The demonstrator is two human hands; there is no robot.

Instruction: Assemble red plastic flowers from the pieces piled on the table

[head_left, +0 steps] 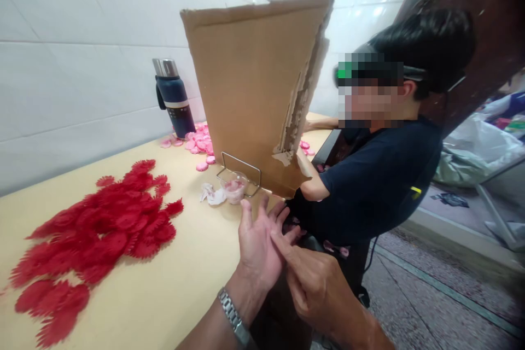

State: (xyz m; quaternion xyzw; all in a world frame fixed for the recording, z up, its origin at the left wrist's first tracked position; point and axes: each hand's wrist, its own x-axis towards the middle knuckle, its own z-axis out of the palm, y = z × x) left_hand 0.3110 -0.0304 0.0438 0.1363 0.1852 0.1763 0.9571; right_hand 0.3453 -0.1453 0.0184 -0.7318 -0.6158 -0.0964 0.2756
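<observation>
**At the table's near edge, fingertip on bare palm, red pieces lying loose**

On the cream table (197,262), a broad spread of red fringed pieces (118,219) lies to the left, well apart from both hands. They overlap loosely, and I see none joined to another, so whatever is to be done with them looks largely left to do. Their toothed edges are already formed; that much counts as done.

The left hand (260,249), wearing a metal-banded watch (233,314), is turned palm up with its fingers spread and loosely bent, and no piece shows in it. The right hand (318,279) lays its extended index finger on that palm, its other fingers curled under; whether they hide anything, I cannot tell. I judge this to be a pause between pieces.

Just beyond the left fingertips stands a small clear tub (235,190) with pinkish contents, beside a wire frame (241,160) and crumpled tissue (213,195). An upright cardboard sheet (254,82) rises behind. Loose pink pieces (200,142) lie near the flask (176,101). The co-worker's (377,180) progress is hidden behind the cardboard.
</observation>
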